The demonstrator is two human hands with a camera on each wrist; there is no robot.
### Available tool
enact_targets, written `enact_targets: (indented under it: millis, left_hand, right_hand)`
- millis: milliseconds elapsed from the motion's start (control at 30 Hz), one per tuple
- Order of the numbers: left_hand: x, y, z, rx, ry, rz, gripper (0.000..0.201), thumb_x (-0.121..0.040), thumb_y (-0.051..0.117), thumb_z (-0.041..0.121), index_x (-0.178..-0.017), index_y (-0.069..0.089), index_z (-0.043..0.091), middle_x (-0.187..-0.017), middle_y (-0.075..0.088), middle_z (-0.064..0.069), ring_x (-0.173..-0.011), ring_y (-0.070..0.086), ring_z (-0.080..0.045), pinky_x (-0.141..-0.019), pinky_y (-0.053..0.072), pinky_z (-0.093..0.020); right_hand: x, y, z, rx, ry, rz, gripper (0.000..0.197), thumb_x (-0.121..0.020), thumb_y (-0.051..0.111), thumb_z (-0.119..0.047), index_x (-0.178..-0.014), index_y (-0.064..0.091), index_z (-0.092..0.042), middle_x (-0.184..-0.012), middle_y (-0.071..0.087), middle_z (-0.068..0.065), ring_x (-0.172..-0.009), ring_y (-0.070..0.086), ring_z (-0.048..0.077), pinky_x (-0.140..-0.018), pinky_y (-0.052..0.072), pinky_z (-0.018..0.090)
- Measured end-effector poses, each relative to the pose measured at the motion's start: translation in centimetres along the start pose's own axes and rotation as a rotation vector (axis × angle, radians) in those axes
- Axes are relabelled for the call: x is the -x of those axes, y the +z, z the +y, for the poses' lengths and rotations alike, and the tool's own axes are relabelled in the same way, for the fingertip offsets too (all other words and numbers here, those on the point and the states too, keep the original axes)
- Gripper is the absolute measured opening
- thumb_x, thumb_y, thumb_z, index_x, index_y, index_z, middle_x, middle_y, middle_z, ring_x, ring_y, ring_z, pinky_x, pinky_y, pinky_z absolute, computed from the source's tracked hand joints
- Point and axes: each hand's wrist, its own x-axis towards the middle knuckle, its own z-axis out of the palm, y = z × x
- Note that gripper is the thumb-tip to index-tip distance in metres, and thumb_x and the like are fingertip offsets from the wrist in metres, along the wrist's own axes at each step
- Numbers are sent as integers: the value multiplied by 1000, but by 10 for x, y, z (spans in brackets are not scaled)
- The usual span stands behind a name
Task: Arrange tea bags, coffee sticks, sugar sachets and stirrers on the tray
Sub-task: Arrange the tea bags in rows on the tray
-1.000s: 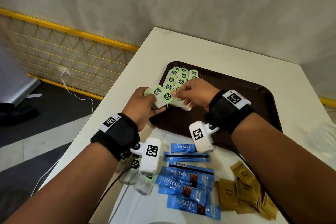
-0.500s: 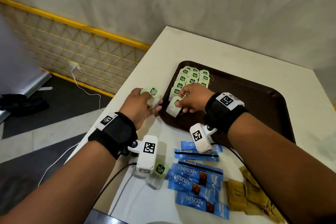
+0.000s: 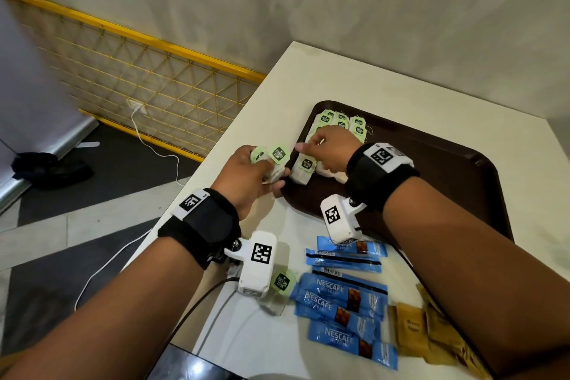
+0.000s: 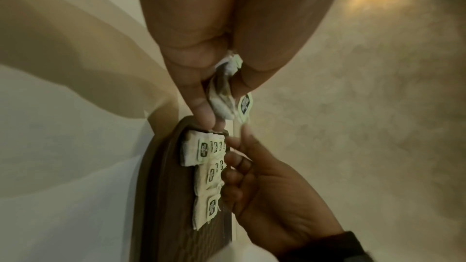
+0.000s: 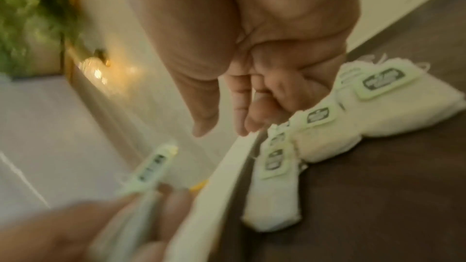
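Note:
Rows of white tea bags with green tags (image 3: 357,126) lie in the far left corner of the brown tray (image 3: 431,182). One more tea bag (image 3: 303,168) lies at the near end of the left row. My left hand (image 3: 274,173) hovers just off the tray's left edge and grips a small bunch of tea bags (image 3: 278,154), pinched between thumb and fingers (image 4: 199,107). My right hand (image 3: 308,148) hangs over the rows (image 5: 315,136), fingers relaxed and holding nothing, index finger stretched towards the bunch (image 4: 244,107).
On the cream table in front of the tray lie several blue coffee sticks (image 3: 342,296), brown sugar sachets (image 3: 413,327) and one loose tea bag (image 3: 280,282). The table's left edge drops to the floor beside a yellow mesh fence (image 3: 148,77).
My right hand has laid a tea bag at the near end of the row, let go, and moved back towards my left hand, which keeps its bunch.

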Motion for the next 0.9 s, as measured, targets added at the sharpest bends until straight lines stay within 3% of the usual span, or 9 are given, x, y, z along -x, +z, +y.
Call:
enact_targets:
  millis: [67,167,300,433,567,733,900]
  left_hand:
    - [0,2,2,-2,16,-18,21,-97,45,3,-117,44,7,-117,64,-20,-88,71,-23,-73,59,-31]
    - [0,8,2,-17,25,-41,22,-96,47,3,-117,44,6,-117,63,-21,-88,71,-23,-75,59,-31]
    - [-2,19,2,8,1,-41,27,-96,50,9,-122,45,3,-117,64,-21,-90,71,-28,-73,58,-33]
    - [-3,25,5,143,-40,-33,9,-97,41,7,-105,43,8,-106,64,-20,-85,71,-31,-67,59,-32]
    - [-5,24,3,118,-21,4,9,-98,39,5,-103,44,9,-100,57,-14,-92,70,-34,-69,60,-31]
    - [-5,25,-1,30,19,31,10,-97,45,4,-103,52,6,-109,58,-20,-98,67,-36,-66,60,-27]
    - [-4,23,-2,7,10,20,16,-95,41,-2,-98,55,6,-108,62,-21,-91,69,-29,-70,60,-27]
  right_hand:
    - [9,-1,-3,-316,11,-97,42,-86,63,-45,-91,64,-4,-74,61,6,-59,52,16,-50,41,25]
    - [17,-1,-2,-456,-55,-181,21,-83,71,-31,-84,63,-11,-76,61,5,-60,55,12,-50,42,22]
    - [19,-2,4,-661,-30,-150,15,-84,68,-8,-82,55,-14,-76,61,7,-60,61,15,-48,45,20]
    - [21,-16,17,-873,22,-65,21,-87,62,-2,-83,47,-15,-76,62,5,-58,66,17,-51,48,23]
    - [22,-23,34,-661,92,-62,18,-86,65,-3,-86,51,-13,-75,63,12,-46,64,10,-42,47,18]
    - [20,-10,45,-292,154,-64,19,-82,71,-14,-79,53,-16,-71,64,5,-47,60,8,-38,37,16]
    - [16,-8,35,-85,173,-54,21,-87,66,-20,-72,53,-14,-71,64,4,-48,54,11,-49,40,20]
